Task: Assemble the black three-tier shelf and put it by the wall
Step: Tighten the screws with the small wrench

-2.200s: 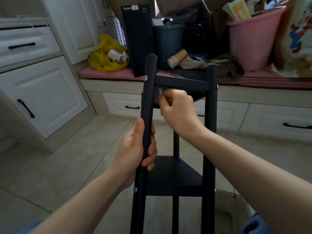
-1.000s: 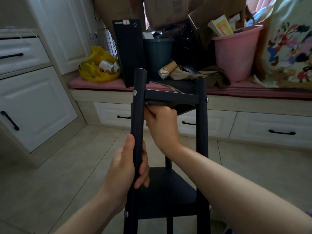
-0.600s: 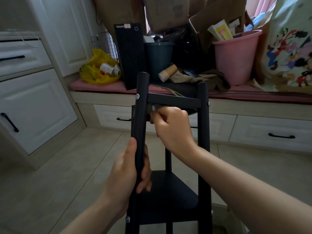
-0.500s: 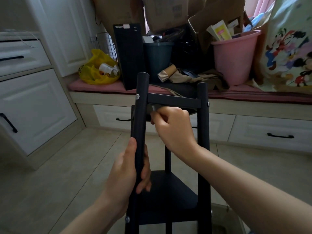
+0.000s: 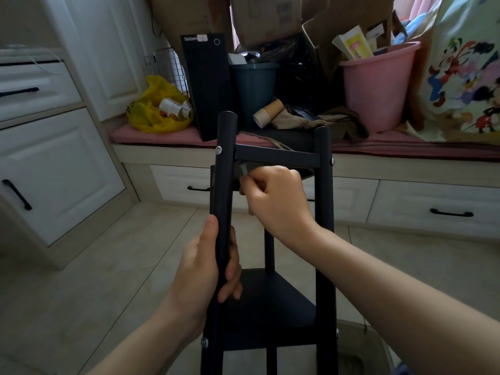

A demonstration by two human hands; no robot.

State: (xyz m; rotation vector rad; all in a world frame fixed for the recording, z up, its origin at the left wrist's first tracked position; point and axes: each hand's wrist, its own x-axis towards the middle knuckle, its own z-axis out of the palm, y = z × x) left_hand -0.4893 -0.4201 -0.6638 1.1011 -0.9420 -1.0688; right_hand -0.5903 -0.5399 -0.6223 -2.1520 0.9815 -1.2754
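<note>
The left hand [image 5: 201,269] is wrapped round the front left post [image 5: 224,174] of the black three-tier shelf [image 5: 270,301], thumb up the tube and fingers curled behind it. The right hand [image 5: 278,198] is curled tight, its fingertips pinching a small grey tool [image 5: 244,168] just under the top rail [image 5: 276,156], where the rail meets that post; too little of the tool shows to name it. The step looks like tightening the fastener behind the silver screw head [image 5: 218,150]. To do it well, keep the post braced against the twist, seat the tool squarely, and turn in short strokes, since the rail leaves little swing. The posts are smooth round matte tubes, probably slippery, so a firm wrap helps; the rail is flat and square-edged, and the middle tier is a dull flat panel. The shelf stands upright on pale glossy floor tiles [image 5: 108,266], in front of a cluttered window seat [image 5: 405,169], not yet at a wall.
</note>
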